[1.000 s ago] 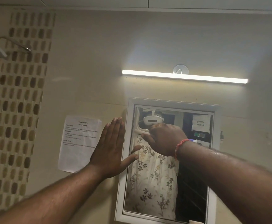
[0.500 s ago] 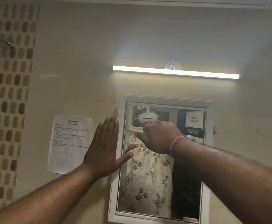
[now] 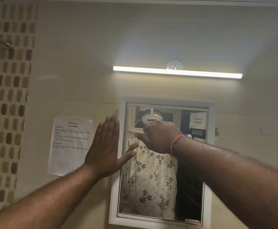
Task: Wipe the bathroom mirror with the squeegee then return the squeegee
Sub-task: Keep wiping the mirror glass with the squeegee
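The white-framed bathroom mirror (image 3: 206, 204) hangs on the beige wall and reflects a person in a floral garment. My right hand (image 3: 158, 138), with a red thread at the wrist, is closed in a fist against the upper part of the glass. It hides most of the squeegee. Only a pale bar (image 3: 132, 129) shows to the left of the fist, reaching toward the frame's left side. My left hand (image 3: 105, 146) lies flat and open on the wall beside the mirror's left edge, its thumb over the frame.
A lit tube light (image 3: 176, 72) runs above the mirror. A printed paper sheet (image 3: 69, 146) is stuck to the wall left of my left hand. A mosaic tile strip (image 3: 6, 113) with a metal hook (image 3: 7, 44) fills the far left.
The view has shifted slightly to the left. Both hands hold the same places relative to the mirror.
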Action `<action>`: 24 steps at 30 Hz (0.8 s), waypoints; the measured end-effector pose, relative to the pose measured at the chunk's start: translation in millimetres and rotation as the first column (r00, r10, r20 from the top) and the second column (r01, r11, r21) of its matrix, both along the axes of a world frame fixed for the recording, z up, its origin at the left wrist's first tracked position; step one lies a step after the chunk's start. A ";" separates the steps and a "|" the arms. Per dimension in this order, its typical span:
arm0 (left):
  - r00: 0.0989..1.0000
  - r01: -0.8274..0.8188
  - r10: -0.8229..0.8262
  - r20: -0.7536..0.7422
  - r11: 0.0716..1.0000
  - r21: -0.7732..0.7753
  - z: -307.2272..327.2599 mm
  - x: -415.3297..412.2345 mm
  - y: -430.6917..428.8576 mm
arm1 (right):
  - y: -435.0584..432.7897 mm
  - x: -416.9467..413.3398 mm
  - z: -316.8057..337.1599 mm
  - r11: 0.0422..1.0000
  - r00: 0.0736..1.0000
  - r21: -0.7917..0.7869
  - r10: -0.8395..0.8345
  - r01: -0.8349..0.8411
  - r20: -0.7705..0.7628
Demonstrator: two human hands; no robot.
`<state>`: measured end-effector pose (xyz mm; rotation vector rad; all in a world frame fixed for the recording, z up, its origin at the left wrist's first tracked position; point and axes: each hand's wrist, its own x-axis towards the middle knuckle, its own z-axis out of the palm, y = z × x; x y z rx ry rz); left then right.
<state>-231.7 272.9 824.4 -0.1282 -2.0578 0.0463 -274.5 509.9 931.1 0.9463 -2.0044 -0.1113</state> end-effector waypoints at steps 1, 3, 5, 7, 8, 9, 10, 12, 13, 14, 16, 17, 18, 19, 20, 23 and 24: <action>1.000 -0.003 0.003 0.010 1.000 0.002 -1.0 0.5 -0.2 | 0.5 0.2 -0.3 1.000 1.000 0.003 0.002 -0.002 0.003; 1.000 -0.004 0.004 0.025 1.000 0.004 -2.5 0.4 0.0 | 1.0 0.6 -1.1 1.000 1.000 0.005 0.003 -0.003 0.012; 0.999 -0.003 0.003 0.038 1.000 -0.007 -3.5 -1.0 2.4 | 2.4 -0.5 -1.8 1.000 1.000 0.005 -0.003 0.003 0.014; 1.000 0.008 -0.007 0.030 0.999 -0.032 -3.4 -1.9 5.9 | 8.6 -2.5 -3.0 1.000 1.000 0.004 -0.009 0.009 0.018; 1.000 0.019 -0.019 0.018 0.999 -0.048 -2.9 -2.5 8.9 | 14.5 -4.1 -3.6 1.000 1.000 -0.001 -0.010 0.010 0.016; 0.999 0.034 -0.034 0.007 0.997 -0.065 -1.7 -2.8 12.1 | 21.6 -6.6 -4.1 1.000 1.000 -0.007 -0.012 0.012 0.009; 0.999 0.051 -0.052 -0.001 0.995 -0.081 -0.7 -3.6 16.1 | 30.0 -8.9 -5.0 1.000 1.000 -0.010 -0.018 0.018 0.003; 0.997 0.076 -0.079 -0.023 0.991 -0.110 1.6 -6.0 24.7 | 47.8 -15.8 -7.0 0.999 0.999 -0.012 -0.039 0.039 -0.005; 0.996 0.081 -0.085 -0.033 0.989 -0.120 2.5 -7.9 29.6 | 57.8 -19.4 -7.2 0.998 0.999 -0.014 -0.054 0.053 -0.009; 0.995 0.082 -0.088 -0.038 0.989 -0.125 3.2 -9.8 34.1 | 67.7 -22.7 -7.7 0.998 0.997 -0.015 -0.069 0.069 -0.019; 0.994 0.088 -0.095 -0.048 0.986 -0.142 4.2 -13.0 44.5 | 88.4 -25.2 -8.4 0.995 0.995 -0.024 -0.095 0.095 -0.023; 0.993 0.090 -0.100 -0.058 0.984 -0.154 4.3 -13.9 49.3 | 97.6 -25.0 -8.3 0.994 0.995 -0.034 -0.100 0.100 -0.012; 0.992 0.096 -0.108 -0.066 0.982 -0.161 4.5 -15.2 55.5 | 107.9 -24.3 -8.6 0.994 0.995 -0.044 -0.104 0.104 0.005; 0.991 0.107 -0.118 -0.066 0.982 -0.158 4.7 -15.9 61.6 | 117.8 -22.8 -8.8 0.993 0.994 -0.054 -0.103 0.104 0.028; 0.990 0.119 -0.130 -0.061 0.981 -0.151 5.1 -16.6 68.5 | 127.5 -21.0 -8.9 0.993 0.994 -0.061 -0.101 0.104 0.041; 0.986 0.150 -0.158 -0.047 0.979 -0.138 5.6 -17.1 86.6 | 157.0 -9.3 -6.5 0.991 0.990 -0.056 -0.121 0.125 0.067; 0.985 0.159 -0.166 -0.040 0.978 -0.135 6.0 -17.2 91.3 | 167.1 -3.5 -5.7 0.988 0.986 -0.051 -0.144 0.148 0.079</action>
